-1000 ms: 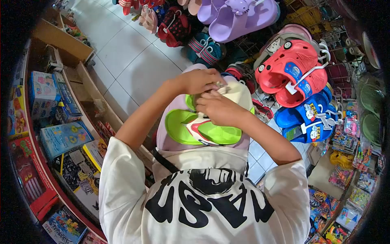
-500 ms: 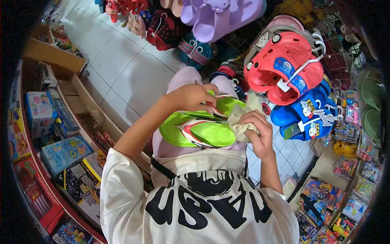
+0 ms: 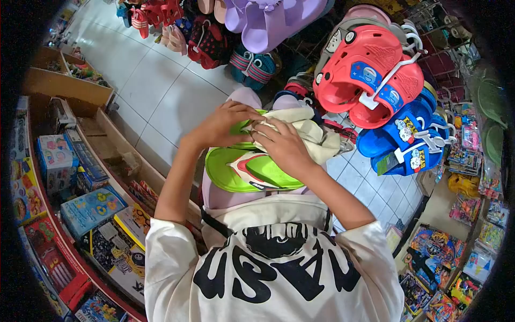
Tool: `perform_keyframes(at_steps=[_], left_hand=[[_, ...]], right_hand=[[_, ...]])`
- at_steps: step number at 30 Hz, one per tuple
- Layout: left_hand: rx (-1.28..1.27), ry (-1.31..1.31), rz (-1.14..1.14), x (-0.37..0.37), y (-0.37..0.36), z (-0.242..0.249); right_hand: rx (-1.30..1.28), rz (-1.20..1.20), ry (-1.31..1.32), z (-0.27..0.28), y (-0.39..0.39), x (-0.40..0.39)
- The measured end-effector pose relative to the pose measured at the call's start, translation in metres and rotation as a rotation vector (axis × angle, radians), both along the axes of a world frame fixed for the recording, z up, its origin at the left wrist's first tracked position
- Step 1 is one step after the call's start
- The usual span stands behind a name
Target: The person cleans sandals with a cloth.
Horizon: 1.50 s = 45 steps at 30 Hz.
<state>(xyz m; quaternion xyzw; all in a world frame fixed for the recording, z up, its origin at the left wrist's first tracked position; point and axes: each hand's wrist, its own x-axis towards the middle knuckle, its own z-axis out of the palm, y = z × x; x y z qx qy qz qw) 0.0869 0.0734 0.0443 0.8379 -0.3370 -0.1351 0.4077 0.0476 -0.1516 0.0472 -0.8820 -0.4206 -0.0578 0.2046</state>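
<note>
A pair of lime-green flip-flops with white, red and black straps lies across my lap. The near flip-flop (image 3: 220,170) shows nearly whole, while the far flip-flop (image 3: 242,129) is mostly covered by my hands and a cloth. My left hand (image 3: 228,124) is closed around the toe end of the far one, its thumb side by the strap. My right hand (image 3: 280,140) is bunched on a cream cloth (image 3: 316,137), pressing it against that flip-flop's strap. Its fingertips meet my left hand, and the loose cloth trails to the right.
Red clogs (image 3: 365,75) and blue sandals (image 3: 402,142) hang close on the right. Purple slippers (image 3: 268,27) hang ahead. Shelves of boxed toys (image 3: 91,209) run along the left, and packaged toys (image 3: 434,247) fill the lower right. Tiled floor (image 3: 177,91) lies beyond.
My right hand has moved left with the cloth, from the flip-flops' right end onto the far one's strap. My left hand has shifted slightly left, to the toe end.
</note>
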Motion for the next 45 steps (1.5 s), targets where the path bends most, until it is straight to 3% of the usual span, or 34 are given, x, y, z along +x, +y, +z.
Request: perform_keyframes(at_steps=[3, 7, 10, 14, 18, 22, 32, 36, 39, 43, 45], left_hand=[[0.008, -0.015, 0.000, -0.006, 0.000, -0.020], [-0.019, -0.002, 0.027, -0.005, -0.007, -0.024], [-0.058, -0.031, 0.037, -0.010, -0.007, -0.031], [-0.121, 0.009, 0.105, -0.012, -0.008, -0.034], [-0.155, -0.037, 0.131, -0.007, -0.007, -0.040], [-0.166, -0.094, 0.140, -0.008, -0.011, -0.044], [-0.105, -0.137, 0.140, -0.014, -0.018, -0.036], [-0.139, -0.084, 0.183, -0.018, -0.010, -0.036], [-0.150, -0.024, 0.192, -0.021, -0.010, -0.031], [-0.151, -0.040, 0.188, -0.023, -0.015, -0.032], [-0.068, -0.072, 0.201, -0.022, -0.017, -0.028]], right_hand=[[-0.206, 0.038, 0.088, 0.007, -0.014, 0.002], [-0.141, 0.053, 0.318, 0.023, -0.023, 0.006], [-0.126, 0.088, 0.340, 0.031, -0.032, 0.003], [-0.222, 0.103, 0.508, 0.062, -0.034, 0.016], [0.040, 0.028, 0.310, 0.069, -0.010, 0.023], [-0.235, 0.165, 0.128, 0.013, -0.014, 0.013], [-0.319, 0.181, 0.057, 0.024, -0.071, -0.008], [-0.391, 0.074, 0.153, 0.034, -0.097, -0.005], [-0.092, -0.079, 0.364, 0.048, -0.104, -0.002], [0.115, -0.030, 0.152, 0.064, -0.045, 0.004], [0.058, 0.004, 0.058, 0.045, -0.011, 0.011]])
